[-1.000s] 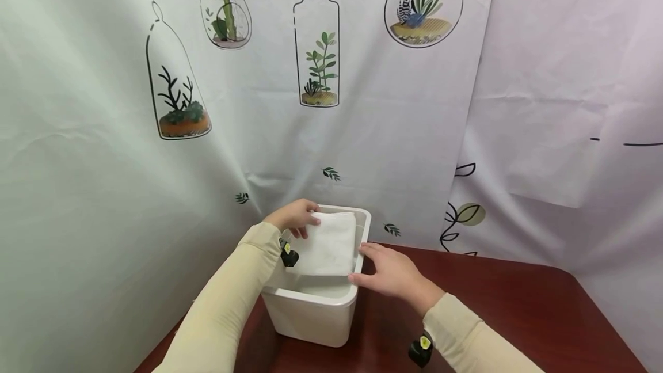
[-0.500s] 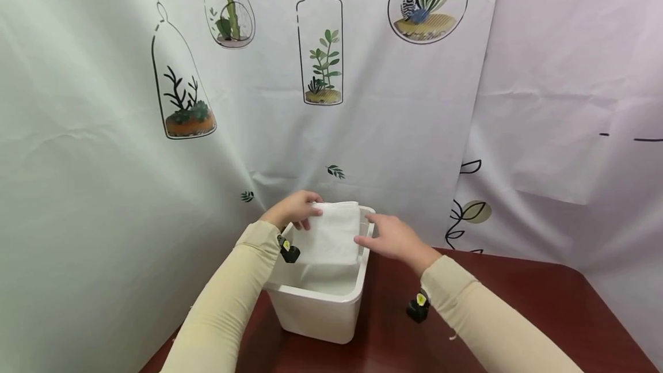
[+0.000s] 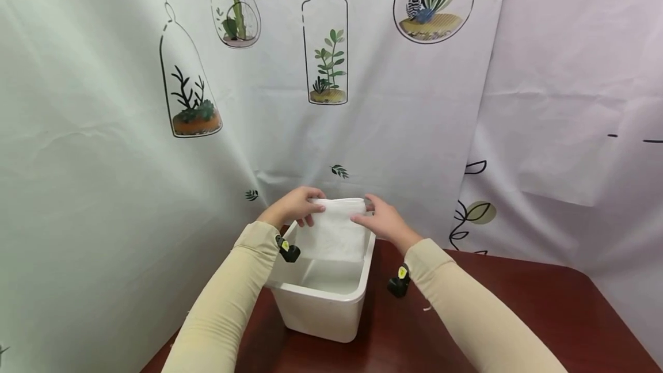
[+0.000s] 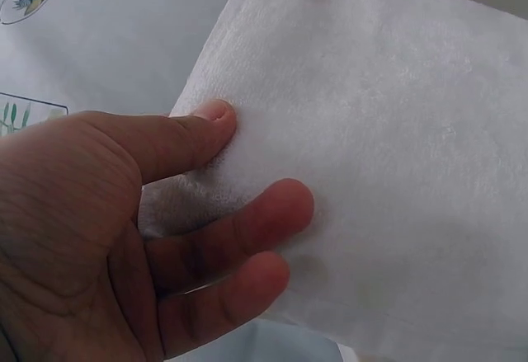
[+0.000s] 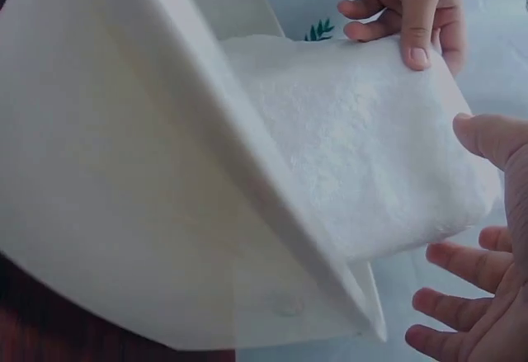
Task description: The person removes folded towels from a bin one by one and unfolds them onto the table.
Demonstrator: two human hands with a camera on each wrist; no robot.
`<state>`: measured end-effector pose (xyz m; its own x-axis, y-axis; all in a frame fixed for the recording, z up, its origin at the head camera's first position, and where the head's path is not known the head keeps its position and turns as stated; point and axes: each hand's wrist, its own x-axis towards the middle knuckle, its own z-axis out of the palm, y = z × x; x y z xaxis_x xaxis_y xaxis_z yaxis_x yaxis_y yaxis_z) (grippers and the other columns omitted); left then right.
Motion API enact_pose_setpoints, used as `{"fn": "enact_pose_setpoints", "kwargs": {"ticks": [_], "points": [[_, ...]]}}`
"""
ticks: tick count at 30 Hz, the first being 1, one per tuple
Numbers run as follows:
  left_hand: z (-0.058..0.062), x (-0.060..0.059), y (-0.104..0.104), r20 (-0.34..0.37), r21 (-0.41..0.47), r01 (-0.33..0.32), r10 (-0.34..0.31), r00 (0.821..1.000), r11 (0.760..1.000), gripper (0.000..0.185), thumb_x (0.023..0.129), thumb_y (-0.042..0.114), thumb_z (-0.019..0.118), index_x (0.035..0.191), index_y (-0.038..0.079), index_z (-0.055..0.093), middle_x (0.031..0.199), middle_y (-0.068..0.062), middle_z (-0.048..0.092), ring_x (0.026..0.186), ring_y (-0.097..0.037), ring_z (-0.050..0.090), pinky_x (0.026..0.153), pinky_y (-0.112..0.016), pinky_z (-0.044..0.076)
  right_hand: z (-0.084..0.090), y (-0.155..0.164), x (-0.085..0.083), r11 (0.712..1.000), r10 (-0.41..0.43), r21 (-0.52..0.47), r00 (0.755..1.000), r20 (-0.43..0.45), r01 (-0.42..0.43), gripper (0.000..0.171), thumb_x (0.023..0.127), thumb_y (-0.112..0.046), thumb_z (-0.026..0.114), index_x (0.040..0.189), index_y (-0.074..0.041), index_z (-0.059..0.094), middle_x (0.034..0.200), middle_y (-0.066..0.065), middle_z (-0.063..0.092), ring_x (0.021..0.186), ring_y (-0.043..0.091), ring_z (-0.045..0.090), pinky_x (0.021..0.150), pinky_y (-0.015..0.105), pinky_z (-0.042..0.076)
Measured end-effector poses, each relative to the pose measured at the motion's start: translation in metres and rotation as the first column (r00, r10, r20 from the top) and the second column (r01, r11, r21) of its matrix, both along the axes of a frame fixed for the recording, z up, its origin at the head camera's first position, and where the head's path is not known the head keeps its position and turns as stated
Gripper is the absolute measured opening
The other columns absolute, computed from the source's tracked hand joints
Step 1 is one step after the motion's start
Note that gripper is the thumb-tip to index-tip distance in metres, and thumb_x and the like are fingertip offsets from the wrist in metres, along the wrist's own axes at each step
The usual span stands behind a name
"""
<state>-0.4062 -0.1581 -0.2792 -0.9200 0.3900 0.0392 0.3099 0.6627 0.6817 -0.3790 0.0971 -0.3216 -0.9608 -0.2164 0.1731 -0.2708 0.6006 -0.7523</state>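
A folded white towel (image 3: pixel 334 232) hangs upright, its lower part inside a white plastic bin (image 3: pixel 321 295). My left hand (image 3: pixel 296 207) pinches the towel's upper left edge. In the left wrist view, the left thumb (image 4: pixel 210 127) lies on the fuzzy near face and the index finger is hidden behind. At the towel's upper right corner is my right hand (image 3: pixel 385 220), thumb on the near side and fingers beyond the edge. The right wrist view shows those fingers (image 5: pixel 462 267) spread and fairly straight around the corner, without a visible pinch.
The bin stands on a dark red table (image 3: pixel 440 315), near its back left. White cloth (image 3: pixel 404 131) printed with hanging plant jars encloses the table behind and at the left. Small black cameras (image 3: pixel 399 284) sit at both wrists.
The towel has risen partly above the bin's rim in my left hand. My right hand has left the bin's right rim and moved up and inward to the towel's upper right corner.
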Motion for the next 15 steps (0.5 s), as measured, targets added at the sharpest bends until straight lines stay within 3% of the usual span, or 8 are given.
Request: {"fn": "enact_pose_setpoints", "kwargs": {"ticks": [9, 15], "points": [[0.004, 0.003, -0.003, -0.026, 0.006, 0.027, -0.027, 0.999, 1.000, 0.020, 0.097, 0.015, 0.068, 0.117, 0.008, 0.067, 0.092, -0.011, 0.068, 0.060, -0.024, 0.067, 0.052, -0.036, 0.054, 0.001, -0.012, -0.006, 0.994, 0.003, -0.106, 1.000, -0.005, -0.004, 0.074, 0.091, -0.039, 0.074, 0.152, -0.010, 0.043, 0.142, 0.019, 0.056, 0.124, 0.034, 0.058, 0.098, 0.052, 0.050], [0.011, 0.005, -0.006, -0.044, 0.015, 0.036, -0.035, 0.998, 0.999, 0.021, 0.097, 0.016, 0.068, 0.117, 0.008, 0.067, 0.087, -0.011, 0.068, 0.060, -0.023, 0.068, 0.051, -0.034, 0.054, 0.002, -0.018, -0.009, 0.975, -0.010, -0.223, 0.997, -0.083, -0.008, 0.026, 0.091, -0.020, 0.076, 0.112, -0.006, 0.070, 0.111, 0.011, 0.071, 0.091, 0.025, 0.068, 0.076, 0.041, 0.057]]}}
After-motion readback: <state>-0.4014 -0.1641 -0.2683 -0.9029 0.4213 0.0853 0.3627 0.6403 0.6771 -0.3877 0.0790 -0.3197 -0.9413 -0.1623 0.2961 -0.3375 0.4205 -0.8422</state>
